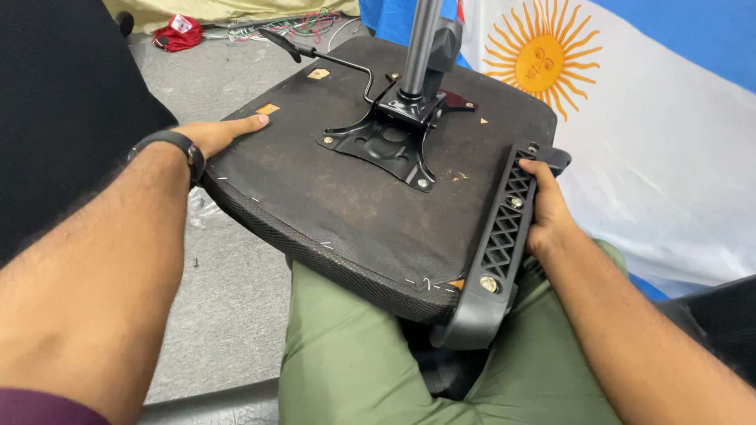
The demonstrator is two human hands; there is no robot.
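Observation:
An upside-down office chair seat [346, 205] rests on my lap, its dark fabric underside facing up. A black metal mounting plate [390, 142] with a gas cylinder post [421, 43] and a lever [331, 57] is bolted at its middle. My left hand [224, 132] lies flat on the seat's left edge, a black band on the wrist. My right hand [543, 206] grips the black plastic armrest bracket [504, 228] bolted along the seat's right edge.
Grey carpet floor [228, 299] lies to the left. A white and blue flag with a yellow sun [661, 134] covers the right. A red cloth [177, 33] and tangled wires [283, 25] lie at the back. A black chair back [63, 102] stands at left.

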